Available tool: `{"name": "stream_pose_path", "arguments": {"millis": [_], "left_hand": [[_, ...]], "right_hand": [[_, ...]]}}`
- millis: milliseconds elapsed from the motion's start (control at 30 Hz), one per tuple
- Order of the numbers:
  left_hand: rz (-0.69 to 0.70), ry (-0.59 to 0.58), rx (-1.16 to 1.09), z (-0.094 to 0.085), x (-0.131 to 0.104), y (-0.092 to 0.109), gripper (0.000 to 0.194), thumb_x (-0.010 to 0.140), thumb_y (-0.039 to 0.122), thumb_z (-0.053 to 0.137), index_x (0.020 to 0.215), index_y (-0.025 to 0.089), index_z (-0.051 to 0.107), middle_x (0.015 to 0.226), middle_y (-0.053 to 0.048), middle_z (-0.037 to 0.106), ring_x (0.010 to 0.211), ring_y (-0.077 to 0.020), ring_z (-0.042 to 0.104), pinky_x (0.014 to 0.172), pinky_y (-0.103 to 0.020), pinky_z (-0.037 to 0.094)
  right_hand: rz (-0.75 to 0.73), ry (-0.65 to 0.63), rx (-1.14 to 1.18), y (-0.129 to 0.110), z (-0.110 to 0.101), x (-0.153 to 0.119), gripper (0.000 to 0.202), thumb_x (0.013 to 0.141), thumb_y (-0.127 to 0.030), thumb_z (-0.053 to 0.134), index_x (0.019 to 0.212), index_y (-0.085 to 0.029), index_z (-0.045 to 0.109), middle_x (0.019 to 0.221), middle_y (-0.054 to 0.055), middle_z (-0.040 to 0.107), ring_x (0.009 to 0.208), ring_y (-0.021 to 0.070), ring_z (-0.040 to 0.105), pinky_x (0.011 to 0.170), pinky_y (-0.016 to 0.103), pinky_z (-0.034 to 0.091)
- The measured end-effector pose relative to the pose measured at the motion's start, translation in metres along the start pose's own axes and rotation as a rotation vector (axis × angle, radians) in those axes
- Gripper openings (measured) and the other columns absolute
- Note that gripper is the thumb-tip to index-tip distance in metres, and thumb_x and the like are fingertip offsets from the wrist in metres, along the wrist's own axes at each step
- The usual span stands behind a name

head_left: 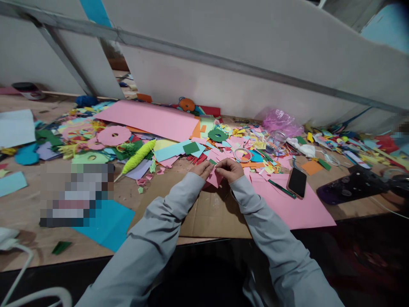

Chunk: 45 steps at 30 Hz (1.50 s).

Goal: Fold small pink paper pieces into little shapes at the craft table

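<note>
A small piece of pink paper (pixel 213 179) is between my two hands, above a brown cardboard sheet (pixel 211 219). My left hand (pixel 203 169) has it at its left side, with the fingers close together and the thumb mostly hidden. On the other side, my right hand (pixel 230 169) is closed in a pinch at the paper's upper edge. Beyond my fingertips lie loose pink scraps and a roll of clear tape (pixel 243 155). A large pink sheet (pixel 287 204) lies right of the cardboard, bearing a dark phone (pixel 297 182) and a green pen (pixel 281 189).
Left of the cardboard are a neon yellow-green yarn bundle (pixel 139 158), a blue sheet (pixel 107 224) and a blurred-out object (pixel 78 196). A dark bottle (pixel 351 185) lies at right. Paper scraps and a pink plastic bag (pixel 281 123) line the white partition (pixel 207 68).
</note>
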State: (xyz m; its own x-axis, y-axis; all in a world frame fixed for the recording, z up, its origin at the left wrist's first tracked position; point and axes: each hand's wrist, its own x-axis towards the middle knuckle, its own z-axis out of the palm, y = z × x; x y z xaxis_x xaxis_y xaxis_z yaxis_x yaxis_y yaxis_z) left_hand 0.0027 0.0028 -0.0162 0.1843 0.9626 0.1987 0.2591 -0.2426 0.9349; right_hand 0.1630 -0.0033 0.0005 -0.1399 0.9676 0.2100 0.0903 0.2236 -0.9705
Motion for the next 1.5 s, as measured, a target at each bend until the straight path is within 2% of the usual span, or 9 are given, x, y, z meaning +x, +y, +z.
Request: {"name": "stream_pose_path", "arguments": {"millis": [167,400,600,767,933,1067,1200,1400,1500], "left_hand": [[-0.011,-0.024,0.025,-0.004,0.002,0.004,0.027,0.077,0.044,0.055,0.063,0.021,0.052,0.058,0.000,0.052,0.058,-0.0154,0.045,0.057,-0.026,0.033],[0.014,-0.057,0.147,-0.004,-0.001,0.005,0.031,0.083,0.045,0.044,0.069,0.019,0.052,0.057,0.003,0.042,0.056,-0.0128,0.040,0.054,-0.025,0.029],[-0.001,-0.097,0.019,-0.004,-0.003,0.003,0.033,0.080,0.048,0.050,0.088,0.017,0.059,0.059,0.004,0.049,0.054,-0.0114,0.043,0.052,-0.023,0.032],[0.061,-0.040,0.017,-0.006,-0.003,0.004,0.022,0.080,0.037,0.051,0.074,0.017,0.058,0.058,0.003,0.047,0.057,-0.0119,0.044,0.055,-0.023,0.035],[0.027,-0.048,-0.069,-0.004,-0.001,0.004,0.017,0.076,0.032,0.052,0.074,0.017,0.060,0.065,0.000,0.054,0.064,-0.0139,0.051,0.059,-0.024,0.039],[-0.036,-0.074,-0.196,-0.004,-0.004,0.009,0.020,0.075,0.036,0.057,0.080,0.017,0.063,0.060,0.001,0.054,0.058,-0.0137,0.051,0.056,-0.024,0.040],[-0.162,-0.054,-0.327,-0.005,-0.007,0.018,0.030,0.078,0.048,0.056,0.075,0.018,0.061,0.049,0.003,0.049,0.046,-0.0127,0.047,0.049,-0.025,0.037],[-0.121,-0.060,-0.364,-0.003,-0.008,0.019,0.031,0.070,0.046,0.066,0.072,0.017,0.057,0.054,0.005,0.047,0.046,-0.0082,0.043,0.045,-0.021,0.034],[-0.140,-0.064,-0.396,-0.003,-0.007,0.015,0.032,0.068,0.045,0.069,0.077,0.016,0.057,0.054,0.006,0.049,0.044,-0.0070,0.043,0.045,-0.020,0.036]], "right_hand": [[0.008,0.028,-0.006,0.000,-0.002,0.001,0.020,0.065,-0.034,0.072,0.073,-0.019,0.063,0.061,-0.003,0.057,0.053,0.0101,0.047,0.053,0.024,0.039],[-0.063,-0.030,-0.079,-0.001,0.000,0.000,0.018,0.065,-0.031,0.071,0.076,-0.018,0.064,0.067,-0.001,0.061,0.060,0.0115,0.052,0.058,0.025,0.043],[-0.028,0.048,-0.009,0.004,-0.004,0.003,0.021,0.064,-0.033,0.074,0.071,-0.018,0.062,0.062,-0.002,0.059,0.057,0.0111,0.051,0.056,0.024,0.041],[-0.001,0.010,0.053,0.006,-0.003,0.004,0.024,0.063,-0.037,0.075,0.073,-0.019,0.063,0.065,-0.001,0.062,0.061,0.0125,0.054,0.060,0.026,0.044],[-0.004,0.008,0.129,0.004,-0.005,0.005,0.018,0.063,-0.031,0.073,0.076,-0.020,0.067,0.073,0.000,0.066,0.069,0.0138,0.057,0.068,0.028,0.046],[-0.001,-0.010,0.123,0.003,-0.010,0.007,0.012,0.063,-0.026,0.071,0.074,-0.020,0.068,0.073,0.000,0.065,0.071,0.0144,0.058,0.071,0.029,0.046],[0.002,-0.019,0.123,0.002,-0.010,0.008,0.010,0.064,-0.025,0.070,0.073,-0.020,0.069,0.073,0.000,0.065,0.071,0.0147,0.058,0.070,0.029,0.046],[-0.052,-0.001,0.097,-0.002,-0.006,0.005,0.009,0.064,-0.024,0.069,0.072,-0.021,0.069,0.073,0.000,0.066,0.073,0.0151,0.058,0.074,0.030,0.046],[-0.034,-0.006,0.091,-0.002,-0.007,0.005,0.016,0.067,-0.028,0.070,0.081,-0.021,0.069,0.081,0.001,0.067,0.076,0.0151,0.058,0.074,0.029,0.046]]}}
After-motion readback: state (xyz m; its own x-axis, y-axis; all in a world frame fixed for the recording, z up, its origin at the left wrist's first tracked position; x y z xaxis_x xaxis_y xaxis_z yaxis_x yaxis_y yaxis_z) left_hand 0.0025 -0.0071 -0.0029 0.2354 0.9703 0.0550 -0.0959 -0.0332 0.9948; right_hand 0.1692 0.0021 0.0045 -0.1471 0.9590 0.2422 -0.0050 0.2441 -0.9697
